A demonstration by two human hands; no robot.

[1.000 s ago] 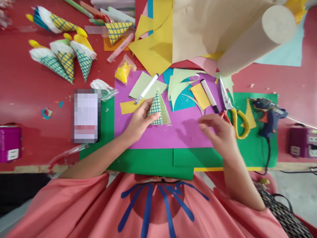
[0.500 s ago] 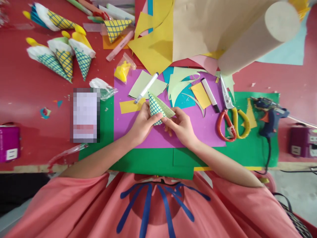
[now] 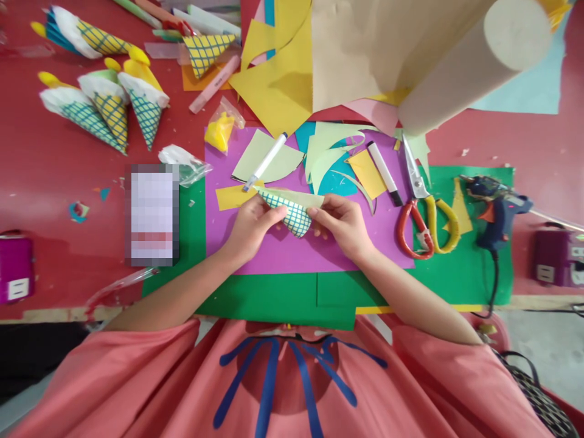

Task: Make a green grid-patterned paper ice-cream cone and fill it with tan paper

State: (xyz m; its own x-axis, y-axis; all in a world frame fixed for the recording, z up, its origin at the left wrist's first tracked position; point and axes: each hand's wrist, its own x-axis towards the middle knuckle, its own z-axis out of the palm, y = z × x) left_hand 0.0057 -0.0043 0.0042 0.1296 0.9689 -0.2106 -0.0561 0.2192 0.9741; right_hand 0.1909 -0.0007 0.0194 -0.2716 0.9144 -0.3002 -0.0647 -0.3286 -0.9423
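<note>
As left fingers (image 3: 275, 215) and right fingers (image 3: 321, 217) pinch it, checkered paper (image 3: 297, 220) lies between.

Spreads wide as a red desk (image 3: 27, 146), bearing green sheets (image 3: 274, 298) at the near edge, four patterned cones (image 3: 146, 111) upper left, a purple block (image 3: 15, 258) far left.

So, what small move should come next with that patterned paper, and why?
Perhaps curl the patterned paper slightly inward: the left hand and right hand both hold it, a plain pale strip shows along its upper edge, and similarly patterned cones lie on the table.
</note>
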